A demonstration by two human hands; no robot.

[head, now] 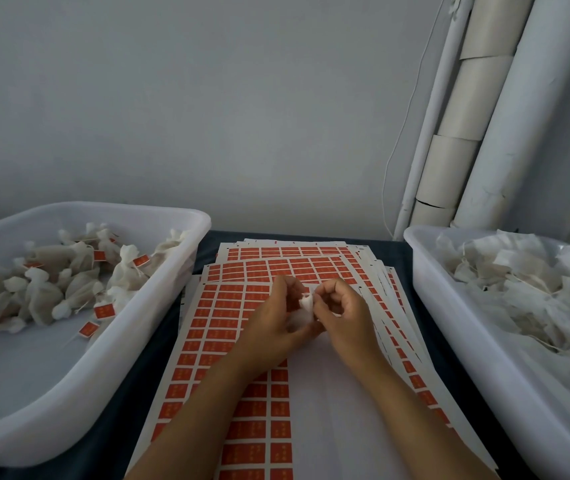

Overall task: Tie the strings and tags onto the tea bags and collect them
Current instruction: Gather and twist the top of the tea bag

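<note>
My tag sheets (228, 327) were white with orange-red grids; bins (159, 306) and bags (37, 299) white, counter (394, 247) dark blue.

I see the tag sheets (228, 344) stacked centrally on the table (394, 244), between the left tub (69, 403) of tagged bags (34, 296) and the right tub (477, 344) of untied bags (526, 289).

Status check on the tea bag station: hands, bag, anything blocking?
Left hand and right hand both pinching one tea bag over the tag sheets. Tagged bags piled in left bin. Nothing blocking.
</note>
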